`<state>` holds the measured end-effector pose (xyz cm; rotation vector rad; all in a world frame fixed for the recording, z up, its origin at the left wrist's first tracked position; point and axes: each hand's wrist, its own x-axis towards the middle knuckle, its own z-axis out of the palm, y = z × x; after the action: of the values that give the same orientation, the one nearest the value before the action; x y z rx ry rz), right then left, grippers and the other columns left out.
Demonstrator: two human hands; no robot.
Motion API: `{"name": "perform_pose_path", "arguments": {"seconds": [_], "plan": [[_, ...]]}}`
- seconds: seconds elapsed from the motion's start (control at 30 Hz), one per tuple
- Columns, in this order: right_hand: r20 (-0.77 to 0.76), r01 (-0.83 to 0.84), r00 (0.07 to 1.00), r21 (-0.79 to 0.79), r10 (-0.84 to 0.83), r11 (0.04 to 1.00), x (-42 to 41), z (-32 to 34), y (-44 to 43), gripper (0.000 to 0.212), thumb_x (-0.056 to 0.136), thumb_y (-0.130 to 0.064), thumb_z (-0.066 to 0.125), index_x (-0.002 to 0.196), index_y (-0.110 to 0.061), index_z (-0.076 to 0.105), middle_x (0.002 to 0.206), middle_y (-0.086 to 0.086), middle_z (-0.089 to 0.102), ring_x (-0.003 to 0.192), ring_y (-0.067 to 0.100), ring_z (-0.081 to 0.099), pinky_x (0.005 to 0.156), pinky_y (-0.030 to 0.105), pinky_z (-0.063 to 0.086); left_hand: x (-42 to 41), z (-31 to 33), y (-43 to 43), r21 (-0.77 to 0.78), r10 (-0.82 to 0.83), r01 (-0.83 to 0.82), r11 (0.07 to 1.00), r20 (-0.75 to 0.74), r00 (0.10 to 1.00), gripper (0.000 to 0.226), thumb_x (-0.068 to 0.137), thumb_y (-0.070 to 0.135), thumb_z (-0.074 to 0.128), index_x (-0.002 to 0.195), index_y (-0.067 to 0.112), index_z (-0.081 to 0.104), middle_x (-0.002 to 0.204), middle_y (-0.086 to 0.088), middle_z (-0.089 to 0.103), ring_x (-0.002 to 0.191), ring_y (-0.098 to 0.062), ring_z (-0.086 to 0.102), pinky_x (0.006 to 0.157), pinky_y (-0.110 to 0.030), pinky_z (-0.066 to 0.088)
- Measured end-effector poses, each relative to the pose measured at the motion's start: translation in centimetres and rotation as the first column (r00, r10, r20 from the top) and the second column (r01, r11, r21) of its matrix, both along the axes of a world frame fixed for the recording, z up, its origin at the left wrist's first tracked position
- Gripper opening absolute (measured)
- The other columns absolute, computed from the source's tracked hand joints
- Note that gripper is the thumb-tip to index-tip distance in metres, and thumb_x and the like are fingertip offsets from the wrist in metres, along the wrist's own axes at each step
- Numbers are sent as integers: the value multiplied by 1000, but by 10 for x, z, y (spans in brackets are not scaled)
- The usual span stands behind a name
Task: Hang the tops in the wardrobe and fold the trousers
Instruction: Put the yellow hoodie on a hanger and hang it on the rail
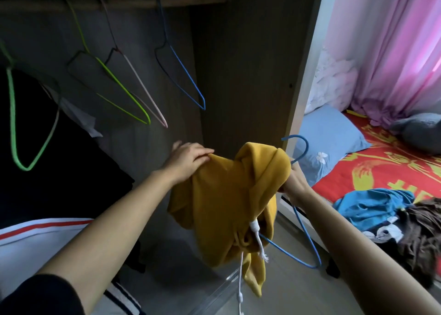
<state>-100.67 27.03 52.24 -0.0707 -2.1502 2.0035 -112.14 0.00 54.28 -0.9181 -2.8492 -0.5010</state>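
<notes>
A mustard-yellow hooded top (pixel 224 202) with white drawstrings hangs bunched between my hands in front of the open wardrobe. My left hand (pixel 186 159) grips its shoulder fabric at the left. My right hand (pixel 294 181) holds the top's right side together with a blue wire hanger (pixel 303 221), whose hook sticks up above the hood and whose lower corner shows below. The wardrobe rail (pixel 114 3) runs across the top. On it hang empty green (pixel 114 80), pink (pixel 140 83) and blue (pixel 183 75) hangers.
A black garment on a light green hanger (pixel 14 114) hangs at the far left. A white garment with a red stripe (pixel 35 233) lies low left. The bed (pixel 381 166) at right carries a blue pillow and a pile of blue and brown clothes (pixel 393 216).
</notes>
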Motion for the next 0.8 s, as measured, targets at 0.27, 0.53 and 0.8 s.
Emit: {"name": "perform_pose_path", "arguments": {"seconds": [0.27, 0.53, 0.8], "plan": [[-58, -85, 994, 52, 88, 995, -4, 17, 1, 16, 85, -41, 59, 78, -27, 63, 63, -13, 66, 61, 0, 65, 55, 13, 52, 10, 27, 11, 220, -173, 120, 968, 243, 954, 20, 96, 29, 60, 110, 27, 73, 103, 15, 68, 102, -4, 62, 97, -33, 49], [-73, -202, 975, 108, 210, 973, -19, 16, -12, 26, 85, -42, 63, 106, -27, 63, 93, -6, 69, 90, 11, 69, 75, 22, 56, 43, 17, 48, 401, -185, -57, 914, 538, 822, 68, 74, 55, 58, 131, 33, 29, 131, -6, 52, 126, -29, 47, 106, -54, 38], [183, -132, 981, 380, 66, 915, -13, -1, 13, 74, 73, -53, 81, 134, -33, 44, 107, -8, 65, 96, 14, 69, 75, 23, 58, 44, -10, 50, 374, 82, -183, 909, 269, 959, 50, 67, 37, 52, 116, 32, 63, 114, 1, 69, 114, -29, 60, 103, -53, 39]]}}
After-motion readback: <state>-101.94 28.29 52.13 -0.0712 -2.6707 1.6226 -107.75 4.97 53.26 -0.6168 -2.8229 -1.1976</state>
